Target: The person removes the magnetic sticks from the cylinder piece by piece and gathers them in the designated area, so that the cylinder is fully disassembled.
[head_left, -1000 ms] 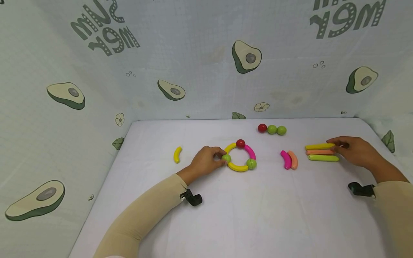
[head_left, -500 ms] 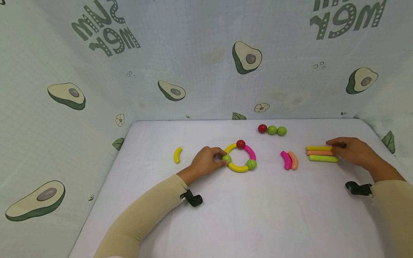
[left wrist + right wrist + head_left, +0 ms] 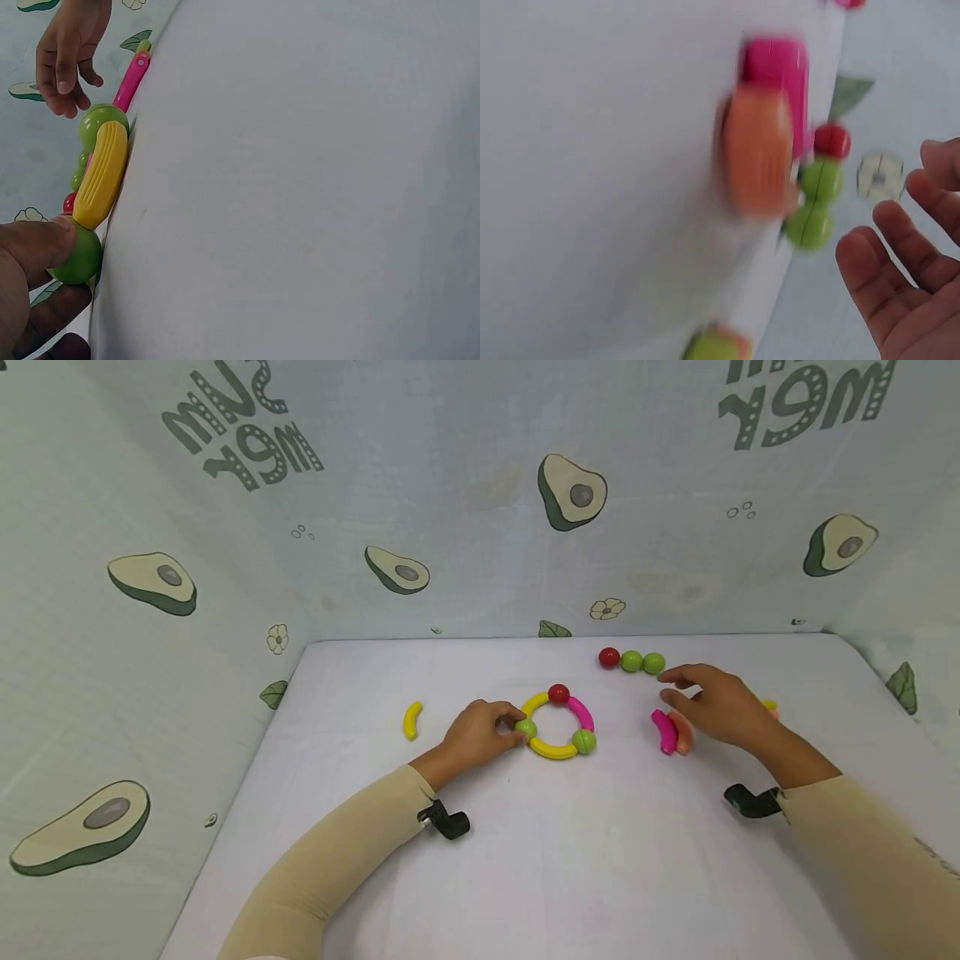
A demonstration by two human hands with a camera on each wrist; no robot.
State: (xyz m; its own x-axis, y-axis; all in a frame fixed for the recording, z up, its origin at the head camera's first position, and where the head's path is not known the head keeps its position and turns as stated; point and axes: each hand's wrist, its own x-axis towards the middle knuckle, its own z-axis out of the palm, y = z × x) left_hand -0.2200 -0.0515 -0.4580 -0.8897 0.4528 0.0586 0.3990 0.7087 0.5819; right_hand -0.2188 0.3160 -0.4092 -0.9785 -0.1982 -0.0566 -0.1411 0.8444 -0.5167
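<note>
A ring of magnetic-toy-like pieces lies mid-table: curved yellow rods (image 3: 553, 751), a curved pink rod (image 3: 581, 713), a red ball (image 3: 558, 694) and green balls. My left hand (image 3: 482, 733) pinches the ring's left green ball (image 3: 81, 259) between thumb and fingers. With fingers spread and nothing in them, my right hand (image 3: 716, 706) hovers over the table beside a curved pink piece (image 3: 664, 732) and a curved orange piece (image 3: 759, 154), partly overlapping the orange one in the head view. Behind that hand, the straight rods (image 3: 770, 705) are mostly hidden.
A loose red ball (image 3: 609, 658) and two green balls (image 3: 642, 662) sit in a row near the table's back edge. One curved yellow rod (image 3: 412, 721) lies alone to the left. A printed cloth (image 3: 465, 502) hangs behind the table.
My right hand has left the straight rods at the right and moved left, to beside the curved pink and orange pieces. The left hand stays on the green ball.
</note>
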